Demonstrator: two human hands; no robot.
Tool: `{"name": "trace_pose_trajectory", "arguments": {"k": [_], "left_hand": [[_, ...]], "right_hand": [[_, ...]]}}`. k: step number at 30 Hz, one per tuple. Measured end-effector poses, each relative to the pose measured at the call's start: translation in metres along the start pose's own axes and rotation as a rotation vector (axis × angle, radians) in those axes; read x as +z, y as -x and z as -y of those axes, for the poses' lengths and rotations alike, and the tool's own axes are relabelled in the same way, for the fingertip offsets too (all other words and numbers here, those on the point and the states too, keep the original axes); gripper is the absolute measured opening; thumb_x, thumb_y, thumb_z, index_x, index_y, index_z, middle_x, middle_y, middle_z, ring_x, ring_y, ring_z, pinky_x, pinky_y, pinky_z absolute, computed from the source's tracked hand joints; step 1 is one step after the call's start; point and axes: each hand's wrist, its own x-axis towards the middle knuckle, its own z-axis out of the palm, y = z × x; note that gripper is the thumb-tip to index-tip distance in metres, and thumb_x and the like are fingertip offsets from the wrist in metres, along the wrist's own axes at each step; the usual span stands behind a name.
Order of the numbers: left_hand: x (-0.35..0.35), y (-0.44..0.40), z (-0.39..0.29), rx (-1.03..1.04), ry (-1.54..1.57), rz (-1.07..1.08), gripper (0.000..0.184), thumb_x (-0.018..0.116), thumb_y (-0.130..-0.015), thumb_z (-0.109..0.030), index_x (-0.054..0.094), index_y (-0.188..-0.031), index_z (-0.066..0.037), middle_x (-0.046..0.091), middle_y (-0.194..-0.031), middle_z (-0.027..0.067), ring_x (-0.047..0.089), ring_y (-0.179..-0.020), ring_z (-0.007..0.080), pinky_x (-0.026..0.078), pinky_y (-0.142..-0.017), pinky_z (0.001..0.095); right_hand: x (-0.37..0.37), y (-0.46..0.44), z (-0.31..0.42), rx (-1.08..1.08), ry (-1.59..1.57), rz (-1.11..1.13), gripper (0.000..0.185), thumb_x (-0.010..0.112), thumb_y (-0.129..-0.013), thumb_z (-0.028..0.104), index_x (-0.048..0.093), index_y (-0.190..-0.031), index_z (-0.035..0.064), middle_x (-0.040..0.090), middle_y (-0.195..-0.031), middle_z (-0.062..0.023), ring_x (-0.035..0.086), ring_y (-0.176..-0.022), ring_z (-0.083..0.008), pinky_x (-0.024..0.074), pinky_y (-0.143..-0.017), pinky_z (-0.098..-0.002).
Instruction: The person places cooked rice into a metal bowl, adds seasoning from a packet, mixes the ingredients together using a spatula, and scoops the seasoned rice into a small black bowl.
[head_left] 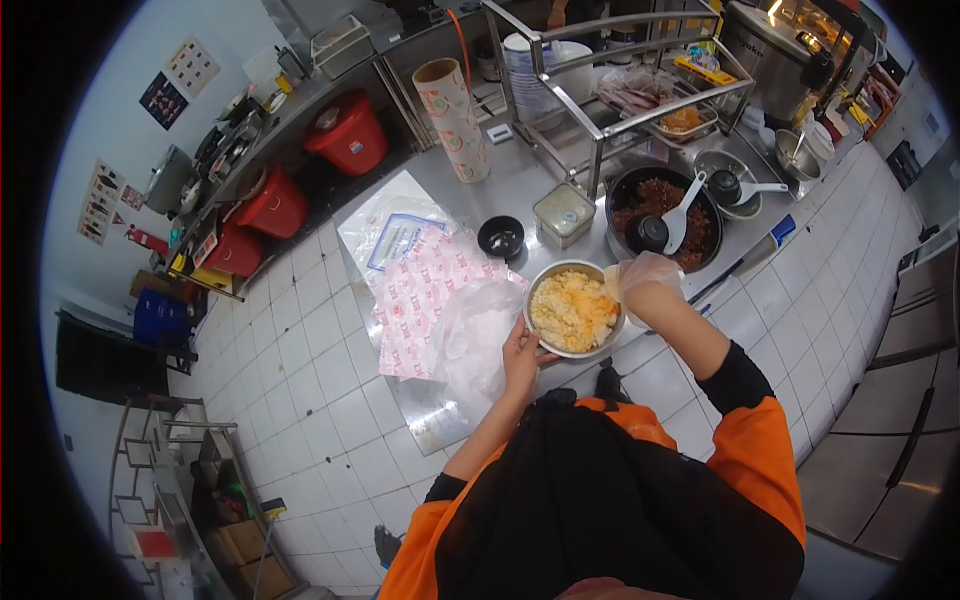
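Head view shows the bowl (538, 338) between the two hands, just above the near edge of the table (425, 425), with yellow food (573, 308) in it, deeper orange in places. The left hand (523, 352) is curled against the near left side of the bowl, its thumb up by the rim and its other fingers partly hidden under the side, so it grips the bowl from outside. The right hand (650, 285), in a clear plastic glove, is at the opposite side, with the bowl directly to its left; the loose glove and the angle blur its fingers, and whether they are spread, pressed together or pinching something cannot be told. Left of the left hand lie a crumpled clear bag (470, 345) and pink-patterned paper (415, 300), the bag partly over the paper. Beyond the left hand, past the bowl, stand a small black bowl (500, 237) and a square tub (564, 216). Just beyond the right hand is a dark pan (716, 238) of reddish-brown food (660, 192), with a white utensil (682, 218) lying in it. Farther off, past the tub, stands a metal rack (597, 132).
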Motion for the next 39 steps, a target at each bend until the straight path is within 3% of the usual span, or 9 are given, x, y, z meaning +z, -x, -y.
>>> {"name": "trace_pose_trajectory", "arguments": {"k": [6, 10, 16, 19, 22, 25, 28, 31, 39], "left_hand": [[-0.002, -0.006, -0.004, -0.013, -0.041, 0.071, 0.048, 0.045, -0.095, -0.006, 0.034, -0.141, -0.004, 0.054, -0.107, 0.0056, 0.063, -0.093, 0.0173, 0.06, -0.064, 0.0263], [-0.002, -0.009, -0.007, -0.027, -0.03, 0.096, 0.049, 0.045, -0.095, -0.004, 0.033, -0.142, -0.006, 0.051, -0.101, 0.0043, 0.063, -0.091, 0.0192, 0.061, -0.064, 0.0269], [0.006, -0.005, -0.005, -0.024, 0.055, 0.033, 0.046, 0.044, -0.095, -0.005, 0.035, -0.141, -0.005, 0.053, -0.116, 0.0072, 0.063, -0.095, 0.0194, 0.061, -0.069, 0.0298], [0.011, -0.002, -0.003, 0.007, 0.119, 0.004, 0.046, 0.044, -0.096, -0.006, 0.034, -0.141, -0.005, 0.051, -0.123, 0.0091, 0.062, -0.097, 0.0198, 0.06, -0.071, 0.031], [0.013, 0.002, -0.008, 0.026, 0.103, -0.023, 0.046, 0.044, -0.096, -0.007, 0.035, -0.141, -0.005, 0.054, -0.118, 0.0059, 0.06, -0.1, 0.017, 0.059, -0.07, 0.0298], [0.005, 0.002, 0.005, 0.017, 0.132, -0.004, 0.047, 0.044, -0.096, -0.007, 0.033, -0.141, -0.004, 0.053, -0.113, 0.0048, 0.059, -0.101, 0.0176, 0.06, -0.069, 0.0302], [-0.002, 0.002, 0.02, -0.007, 0.076, -0.064, 0.047, 0.044, -0.095, -0.006, 0.033, -0.141, -0.003, 0.05, -0.106, 0.0032, 0.06, -0.101, 0.0187, 0.06, -0.068, 0.0299], [-0.006, 0.001, 0.024, -0.004, 0.029, -0.032, 0.049, 0.045, -0.096, -0.006, 0.031, -0.142, -0.002, 0.048, -0.101, 0.0044, 0.063, -0.093, 0.0199, 0.061, -0.067, 0.0302], [-0.008, 0.0, 0.016, -0.042, 0.075, -0.05, 0.048, 0.048, -0.095, -0.007, 0.033, -0.14, -0.001, 0.047, -0.098, 0.0022, 0.061, -0.091, 0.0166, 0.06, -0.066, 0.0297]], "right_hand": [[0.09, -0.088, -0.013, -0.125, -0.06, 0.216, 0.033, 0.069, -0.068, 0.006, 0.069, -0.1, 0.0018, 0.069, -0.096, -0.0169, 0.067, -0.092, -0.0317, 0.0545, -0.068, -0.0416], [0.078, -0.078, -0.003, -0.289, -0.019, 0.123, 0.032, 0.069, -0.068, 0.01, 0.069, -0.099, 0.0035, 0.069, -0.095, -0.0171, 0.067, -0.091, -0.0321, 0.0537, -0.074, -0.0396], [0.059, -0.023, 0.033, -0.475, 0.033, -0.038, 0.027, 0.049, -0.085, 0.02, 0.068, -0.094, 0.0031, 0.068, -0.094, -0.0171, 0.068, -0.086, -0.0327, 0.054, -0.07, -0.0426], [0.093, -0.003, 0.059, -0.21, -0.272, -0.167, 0.023, 0.05, -0.083, 0.016, 0.068, -0.091, 0.0024, 0.068, -0.089, -0.0178, 0.068, -0.082, -0.0326, 0.0537, -0.065, -0.0431], [0.118, 0.001, 0.059, -0.424, 0.006, -0.249, 0.021, 0.051, -0.082, 0.016, 0.067, -0.087, 0.0016, 0.067, -0.084, -0.0165, 0.067, -0.078, -0.0301, 0.0529, -0.063, -0.0425], [0.107, 0.015, 0.046, -0.391, -0.322, -0.343, 0.02, 0.053, -0.081, 0.017, 0.066, -0.084, 0.0026, 0.066, -0.081, -0.0142, 0.067, -0.076, -0.0267, 0.0521, -0.06, -0.0409], [0.062, 0.05, 0.035, -0.511, 0.108, -0.423, 0.019, 0.053, -0.083, 0.018, 0.068, -0.085, 0.0055, 0.068, -0.084, -0.0115, 0.068, -0.079, -0.0251, 0.0527, -0.065, -0.0405], [0.059, 0.05, 0.059, -0.405, -0.107, -0.006, 0.019, 0.052, -0.084, 0.017, 0.068, -0.09, 0.0079, 0.068, -0.087, -0.0125, 0.068, -0.081, -0.0265, 0.0532, -0.07, -0.0409], [0.045, -0.025, 0.018, -0.319, 0.087, 0.234, 0.034, 0.051, -0.085, 0.024, 0.064, -0.111, 0.0064, 0.066, -0.106, -0.0171, 0.065, -0.098, -0.0307, 0.0522, -0.079, -0.0418]]}}
